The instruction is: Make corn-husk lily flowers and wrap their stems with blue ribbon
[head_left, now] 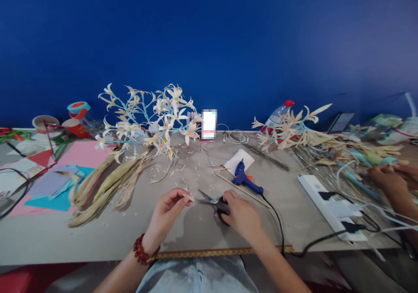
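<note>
My right hand [240, 212] is closed around the black handles of a pair of scissors [213, 201], whose blades are spread and point left. Pinched between the thumb and fingers of my left hand [171, 208] is a small pale piece of corn husk [191, 198], close to the blade tips. Most of that piece is hidden by the fingers. Pale trimmings [183, 171] lie scattered on the table beyond both hands. Several dried corn husks [114, 180] rest to the left of my left hand. Beyond my right hand lies a blue glue gun [245, 180] on its side, near a folded white paper [240, 160].
Husk flowers on blue stems [146, 119] stand at the back left, more husk flowers [290, 127] at the back right. A white power strip [326, 206] with cables lies right. Coloured paper [62, 193] is at left. A co-worker's hands [392, 180] are at the far right.
</note>
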`<move>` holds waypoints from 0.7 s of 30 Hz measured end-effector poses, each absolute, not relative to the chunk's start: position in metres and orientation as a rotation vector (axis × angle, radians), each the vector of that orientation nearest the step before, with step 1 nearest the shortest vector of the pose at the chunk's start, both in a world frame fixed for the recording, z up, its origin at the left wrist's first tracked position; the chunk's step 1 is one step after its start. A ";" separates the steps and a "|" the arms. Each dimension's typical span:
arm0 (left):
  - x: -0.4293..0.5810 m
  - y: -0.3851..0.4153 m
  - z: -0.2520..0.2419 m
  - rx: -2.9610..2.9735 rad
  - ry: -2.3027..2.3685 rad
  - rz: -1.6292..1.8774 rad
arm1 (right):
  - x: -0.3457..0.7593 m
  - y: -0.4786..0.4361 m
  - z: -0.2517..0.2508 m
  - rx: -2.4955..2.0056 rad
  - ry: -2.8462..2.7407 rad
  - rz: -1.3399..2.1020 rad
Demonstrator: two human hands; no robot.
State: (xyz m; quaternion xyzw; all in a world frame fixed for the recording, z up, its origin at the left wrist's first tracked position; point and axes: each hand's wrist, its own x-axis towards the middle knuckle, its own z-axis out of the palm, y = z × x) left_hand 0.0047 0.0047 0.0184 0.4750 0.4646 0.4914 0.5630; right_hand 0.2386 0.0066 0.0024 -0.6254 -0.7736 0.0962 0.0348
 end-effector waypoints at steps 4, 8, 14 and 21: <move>0.005 0.002 0.016 1.113 1.088 1.175 | 0.241 0.017 0.006 -1.910 -2.430 0.377; 0.003 -0.001 0.015 1.093 1.087 1.196 | 0.251 0.026 0.006 -1.838 -2.396 0.633; 0.008 -0.003 0.013 1.045 1.109 1.226 | 0.247 0.025 0.018 -1.475 -2.122 1.060; 0.022 -0.007 0.009 1.055 1.074 1.307 | 0.187 0.007 0.026 -1.168 -1.681 1.192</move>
